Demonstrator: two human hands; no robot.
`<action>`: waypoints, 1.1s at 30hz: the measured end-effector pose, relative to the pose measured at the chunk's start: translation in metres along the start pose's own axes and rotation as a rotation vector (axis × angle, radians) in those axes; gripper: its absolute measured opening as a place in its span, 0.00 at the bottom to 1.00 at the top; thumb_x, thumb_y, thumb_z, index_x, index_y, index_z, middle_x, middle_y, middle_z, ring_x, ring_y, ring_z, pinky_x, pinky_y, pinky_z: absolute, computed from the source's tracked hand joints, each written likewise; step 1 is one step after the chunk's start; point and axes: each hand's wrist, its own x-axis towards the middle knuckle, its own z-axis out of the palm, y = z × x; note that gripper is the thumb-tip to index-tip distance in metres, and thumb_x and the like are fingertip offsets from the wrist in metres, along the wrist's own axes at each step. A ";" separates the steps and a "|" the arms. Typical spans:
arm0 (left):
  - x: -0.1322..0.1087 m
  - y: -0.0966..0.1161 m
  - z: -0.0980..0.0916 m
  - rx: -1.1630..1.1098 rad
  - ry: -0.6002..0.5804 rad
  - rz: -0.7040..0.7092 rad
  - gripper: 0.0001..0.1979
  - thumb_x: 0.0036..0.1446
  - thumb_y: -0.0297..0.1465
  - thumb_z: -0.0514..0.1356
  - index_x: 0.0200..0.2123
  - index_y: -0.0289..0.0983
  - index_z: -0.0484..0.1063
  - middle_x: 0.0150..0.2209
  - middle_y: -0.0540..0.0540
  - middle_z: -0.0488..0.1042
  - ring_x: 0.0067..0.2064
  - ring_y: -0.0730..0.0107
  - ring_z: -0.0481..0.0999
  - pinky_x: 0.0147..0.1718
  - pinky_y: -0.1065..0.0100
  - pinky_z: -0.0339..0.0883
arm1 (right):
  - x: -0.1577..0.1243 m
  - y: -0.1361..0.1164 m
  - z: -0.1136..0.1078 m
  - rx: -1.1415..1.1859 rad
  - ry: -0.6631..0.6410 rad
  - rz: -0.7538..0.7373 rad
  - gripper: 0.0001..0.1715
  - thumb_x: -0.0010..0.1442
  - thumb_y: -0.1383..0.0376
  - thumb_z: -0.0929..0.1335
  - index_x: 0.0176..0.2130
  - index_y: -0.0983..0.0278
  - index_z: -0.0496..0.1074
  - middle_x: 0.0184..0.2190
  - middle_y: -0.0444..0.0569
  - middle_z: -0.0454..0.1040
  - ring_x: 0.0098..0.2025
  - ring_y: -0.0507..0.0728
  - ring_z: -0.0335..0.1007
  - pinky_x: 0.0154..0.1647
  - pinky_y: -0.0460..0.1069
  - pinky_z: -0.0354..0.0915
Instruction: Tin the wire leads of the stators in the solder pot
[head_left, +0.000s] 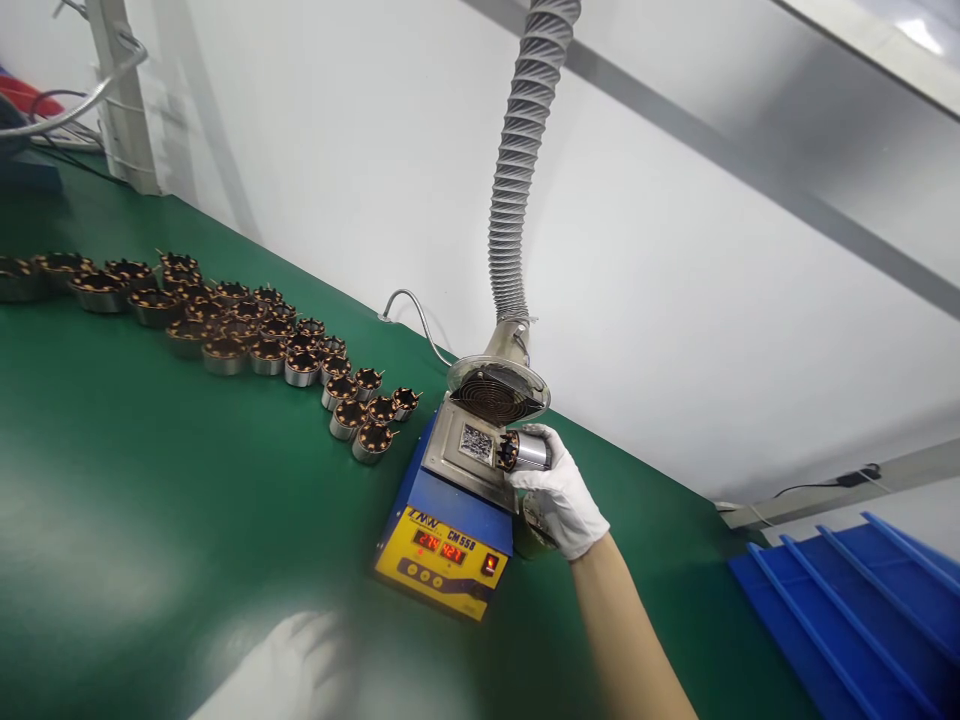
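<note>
In the head view my right hand (559, 490), in a white glove, is closed around a motor stator (531, 450). The stator lies on its side, its dark end with copper windings facing left toward the square solder bath of the solder pot (465, 520). That end is at the bath's right edge; I cannot tell whether it touches. The pot has a blue body and a yellow front with lit red digits. My left hand (281, 670), also gloved in white, is low in the view and away from the parts, its fingers smeared by blur.
Several more stators (303, 366) stand upright in a cluster on the green table (285, 520). A fume extraction hood (501, 385) on a grey flexible hose (517, 170) hangs over the pot's back. Blue ribbed panels (862, 600) are at the right. A round container (534, 530) sits beneath my right hand.
</note>
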 end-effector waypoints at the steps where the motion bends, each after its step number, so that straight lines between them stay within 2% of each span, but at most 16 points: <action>1: 0.000 0.000 0.000 0.010 0.002 0.000 0.10 0.59 0.31 0.54 0.43 0.46 0.71 0.44 0.50 0.76 0.47 0.63 0.73 0.45 0.66 0.65 | 0.001 0.001 0.000 0.001 -0.004 -0.004 0.38 0.26 0.75 0.77 0.40 0.59 0.69 0.37 0.44 0.74 0.36 0.56 0.70 0.36 0.48 0.66; 9: 0.003 0.000 0.000 -0.068 -0.060 -0.054 0.09 0.60 0.33 0.53 0.40 0.46 0.72 0.42 0.51 0.77 0.47 0.64 0.73 0.45 0.67 0.65 | -0.001 -0.002 0.001 0.012 -0.014 -0.011 0.37 0.27 0.75 0.77 0.40 0.58 0.69 0.37 0.43 0.74 0.36 0.55 0.70 0.36 0.47 0.66; 14: 0.004 0.002 -0.003 -0.059 -0.068 -0.089 0.09 0.61 0.34 0.53 0.42 0.46 0.72 0.42 0.51 0.77 0.46 0.64 0.74 0.44 0.67 0.65 | -0.019 -0.016 -0.012 0.033 0.025 -0.042 0.36 0.32 0.74 0.76 0.42 0.56 0.68 0.42 0.44 0.73 0.38 0.56 0.70 0.34 0.48 0.67; 16: 0.002 0.002 -0.004 -0.050 -0.033 -0.068 0.10 0.61 0.33 0.53 0.42 0.46 0.72 0.42 0.51 0.77 0.46 0.64 0.74 0.44 0.68 0.65 | -0.027 -0.018 -0.020 0.100 0.057 -0.104 0.35 0.33 0.75 0.75 0.42 0.54 0.68 0.45 0.44 0.73 0.42 0.57 0.70 0.38 0.50 0.68; 19: -0.001 -0.002 0.000 0.012 0.055 -0.031 0.10 0.61 0.34 0.53 0.42 0.46 0.72 0.43 0.50 0.77 0.45 0.65 0.74 0.44 0.68 0.66 | -0.035 -0.014 -0.027 0.254 0.082 -0.210 0.34 0.35 0.75 0.71 0.43 0.51 0.69 0.48 0.41 0.71 0.49 0.56 0.67 0.50 0.52 0.64; 21: -0.003 -0.005 0.004 0.058 0.095 -0.011 0.10 0.60 0.36 0.53 0.42 0.45 0.72 0.44 0.49 0.77 0.45 0.64 0.74 0.43 0.68 0.66 | -0.037 -0.009 -0.028 0.327 0.064 -0.243 0.34 0.36 0.74 0.69 0.43 0.49 0.69 0.49 0.39 0.71 0.52 0.55 0.65 0.56 0.53 0.59; 24: -0.004 -0.010 0.008 0.100 0.118 0.004 0.11 0.60 0.38 0.54 0.42 0.45 0.73 0.43 0.49 0.77 0.44 0.64 0.74 0.42 0.68 0.66 | -0.039 -0.004 -0.024 0.366 0.017 -0.252 0.34 0.37 0.73 0.67 0.44 0.47 0.69 0.50 0.38 0.71 0.53 0.57 0.65 0.60 0.57 0.55; 28: -0.003 -0.010 0.006 0.096 0.102 -0.019 0.11 0.61 0.33 0.53 0.44 0.46 0.72 0.44 0.50 0.77 0.45 0.65 0.74 0.43 0.69 0.66 | -0.044 -0.003 -0.020 0.410 -0.039 -0.252 0.33 0.36 0.70 0.67 0.44 0.47 0.69 0.49 0.40 0.71 0.49 0.58 0.68 0.60 0.59 0.54; 33: 0.000 -0.005 0.000 0.030 0.065 -0.006 0.11 0.60 0.32 0.54 0.45 0.47 0.71 0.45 0.51 0.76 0.46 0.65 0.74 0.45 0.69 0.65 | -0.053 -0.002 -0.019 0.421 -0.057 -0.204 0.33 0.37 0.67 0.68 0.45 0.47 0.68 0.51 0.43 0.70 0.47 0.59 0.69 0.55 0.60 0.60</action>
